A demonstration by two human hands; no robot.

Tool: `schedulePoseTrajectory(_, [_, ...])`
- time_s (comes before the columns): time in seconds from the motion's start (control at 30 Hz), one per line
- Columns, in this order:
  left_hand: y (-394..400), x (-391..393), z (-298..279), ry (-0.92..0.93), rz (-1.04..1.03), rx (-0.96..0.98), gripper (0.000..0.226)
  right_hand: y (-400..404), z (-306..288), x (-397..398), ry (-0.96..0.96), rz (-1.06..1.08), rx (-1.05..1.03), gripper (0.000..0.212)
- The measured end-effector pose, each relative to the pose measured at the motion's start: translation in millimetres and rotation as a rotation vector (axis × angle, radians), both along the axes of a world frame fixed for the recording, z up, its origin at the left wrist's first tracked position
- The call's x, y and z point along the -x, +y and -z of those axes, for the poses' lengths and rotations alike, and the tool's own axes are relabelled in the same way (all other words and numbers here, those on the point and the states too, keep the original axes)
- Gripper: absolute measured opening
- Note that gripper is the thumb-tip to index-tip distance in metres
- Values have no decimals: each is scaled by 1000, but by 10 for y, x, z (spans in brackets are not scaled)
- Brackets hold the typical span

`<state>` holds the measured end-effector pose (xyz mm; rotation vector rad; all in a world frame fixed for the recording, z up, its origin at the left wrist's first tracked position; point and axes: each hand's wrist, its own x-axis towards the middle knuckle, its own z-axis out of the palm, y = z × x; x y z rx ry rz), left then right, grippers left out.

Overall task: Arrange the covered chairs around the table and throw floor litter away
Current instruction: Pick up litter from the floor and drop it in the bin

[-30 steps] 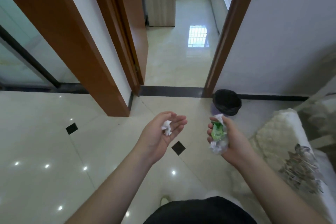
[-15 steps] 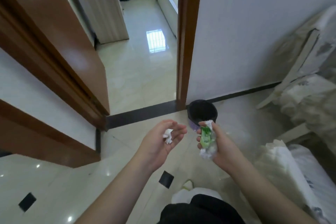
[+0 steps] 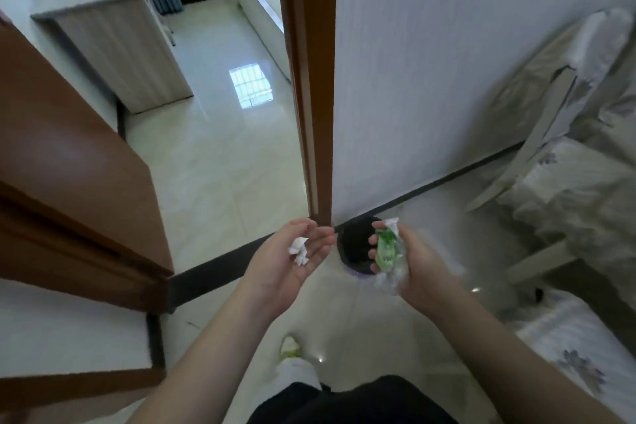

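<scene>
My left hand (image 3: 292, 258) is palm up with a small crumpled white paper scrap (image 3: 298, 251) lying in its loosely cupped fingers. My right hand (image 3: 409, 265) grips a crumpled green and clear plastic wrapper (image 3: 387, 248). Both hands hover just above a small black-lined waste bin (image 3: 354, 248) that stands on the floor at the foot of the wall. The right hand and wrapper cover part of the bin's rim. A covered chair (image 3: 568, 162) with pale floral fabric stands at the right.
A brown door frame post (image 3: 309, 79) rises just behind the bin, with an open doorway and wooden cabinet (image 3: 127, 55) beyond. A brown door (image 3: 69, 155) stands at the left. Another fabric-covered seat (image 3: 571, 348) is at the lower right. My shoe (image 3: 290, 348) is on the glossy tile floor.
I have walked closer to the bin; it now sits directly under my hands. Both hands keep the same hold on the paper scrap and the wrapper.
</scene>
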<state>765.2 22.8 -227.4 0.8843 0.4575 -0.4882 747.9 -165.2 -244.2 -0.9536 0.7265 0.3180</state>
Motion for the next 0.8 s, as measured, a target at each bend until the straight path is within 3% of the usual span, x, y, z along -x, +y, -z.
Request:
schedulePoseTrajectory(0.23, [-145,-1237,194,-113,304,-76,21,-42,135,-698,-23,210,-37,28])
schedulePoseTrajectory(0.4, [-535,-1859,165,-72,453,-70,31,-181,277,-1072,-33,342,-29,21])
schedulePoseTrajectory(0.53, [-1053,-2132,199,-66,598,-69,14,-413,461,-1074,-70,505,-89,32])
schedulePoseTrajectory(0.63, [-1443,-2223,340,-44,712,-104,17,-650,605,-1056,-64,601,-143,31])
schedulePoseTrajectory(0.7, [-1706,-2237,455,-35,709,-185,18,-849,710,-1114,-33,659,-202,23])
schedulePoseTrajectory(0.8, [-2020,-2249,649,-21,687,-245,18,-1139,842,-1237,14,688,-207,29])
